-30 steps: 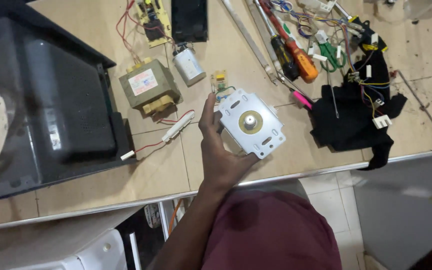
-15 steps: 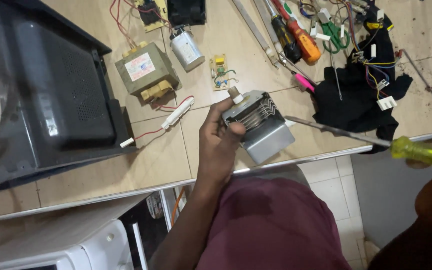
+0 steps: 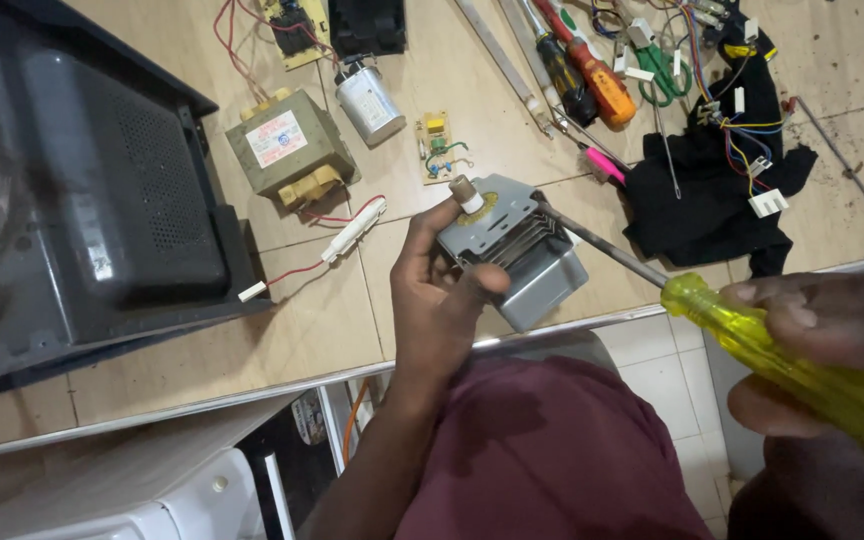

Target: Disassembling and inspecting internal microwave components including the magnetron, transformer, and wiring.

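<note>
Left hand (image 3: pixel 442 300) grips the metal box (image 3: pixel 517 250); right hand (image 3: pixel 812 350) clenches the yellow screwdriver (image 3: pixel 742 335), tip against its top edge. Prying underway; likely needs steady leverage.

A repair workshop: screwdrivers (image 3: pixel 582 62), loose wires (image 3: pixel 742 120) and a transformer (image 3: pixel 287 148) litter the bench (image 3: pixel 152 380).

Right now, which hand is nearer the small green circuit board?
Left. The left hand holds the magnetron just below the circuit board; the right hand grips the screwdriver far right.
</note>
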